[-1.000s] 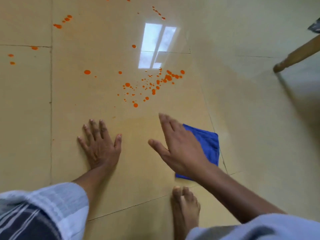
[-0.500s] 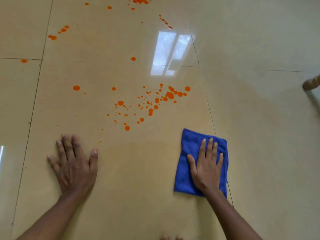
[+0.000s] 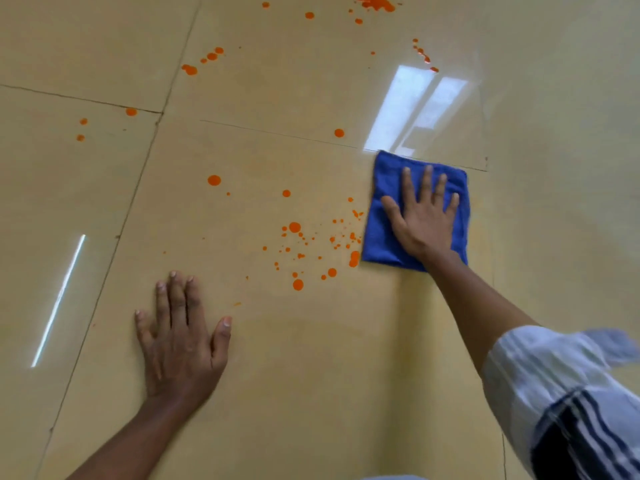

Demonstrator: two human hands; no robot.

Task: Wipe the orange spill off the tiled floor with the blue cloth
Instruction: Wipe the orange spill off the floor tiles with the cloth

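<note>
Right hand (image 3: 424, 218) lies flat, fingers spread, palm down on the blue cloth (image 3: 382, 237), pressing it to the tiled floor (image 3: 311, 375) rather than gripping it. That cloth is a folded rectangle; its far edge lies along a grout line, just under a bright window reflection (image 3: 415, 112). Its left edge touches the nearest drops of the orange spill (image 3: 313, 244), a cluster of dots on the same tile. More orange drops are scattered toward the far edge of the floor and onto the tiles to the left. Left hand (image 3: 181, 344) is open too, flat on the bare tile, holding nothing, near the cluster but not touching it. A striped white-and-dark sleeve (image 3: 561, 393) covers the right upper arm.
</note>
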